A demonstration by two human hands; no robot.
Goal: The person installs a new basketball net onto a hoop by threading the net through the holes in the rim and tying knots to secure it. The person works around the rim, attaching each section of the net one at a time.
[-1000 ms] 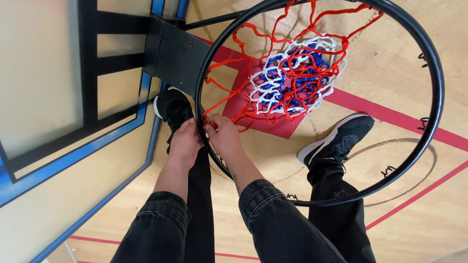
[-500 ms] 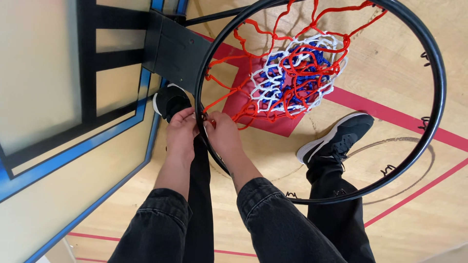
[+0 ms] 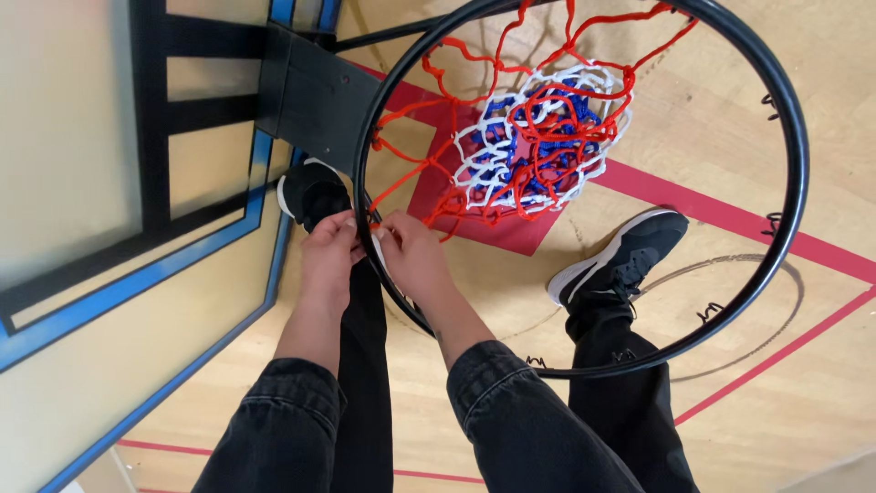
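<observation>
Little change vs. earlier frames: both hands stay at the same spot on the black basketball rim (image 3: 792, 119), near the backboard (image 3: 109, 155). Left hand (image 3: 328, 256) and right hand (image 3: 411, 256) pinch the red-white-blue net (image 3: 538, 137) cord at the rim; the rest hangs bunched inside the hoop.

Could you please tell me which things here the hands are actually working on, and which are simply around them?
Worked on: left hand, right hand, black hoop rim, red, white and blue net.
Around: backboard, wooden floor, black shoes.
</observation>
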